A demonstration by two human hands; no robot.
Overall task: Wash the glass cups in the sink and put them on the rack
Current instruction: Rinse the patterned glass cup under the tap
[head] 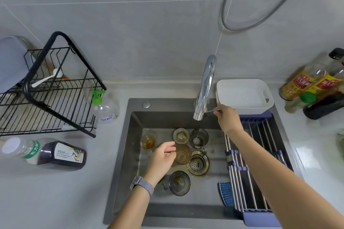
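Grey tabletop [55, 201] with dark sink [130, 154] set in it, chrome faucet [204, 87] at the sink's back edge. Black wire rack [55, 98] on the tabletop left of sink, no cups on it; white spoon [46, 79] lies on its upper tier. Roll-up drying mat [260, 173] spans the sink's right side, white tub [243, 95] at its far end. Bottles [312, 87] far right, a bottle on its side [46, 153] front left, soap dispenser [101, 106] beside the rack. Five glass cups sit in the basin around the drain strainer [197, 162]: amber cup [148, 142] at left, pale cup [181, 135] and dark cup [198, 137] at back, brownish cup [183, 154] centre, ribbed cup [179, 183] nearest. Left hand [162, 158] hovers over the basin, fingers loosely curled, holding nothing, fingertips just beside the brownish cup's rim. Right hand [228, 119] pinches the faucet lever [214, 110], well apart from the cups. Wristband [142, 185] on left wrist.
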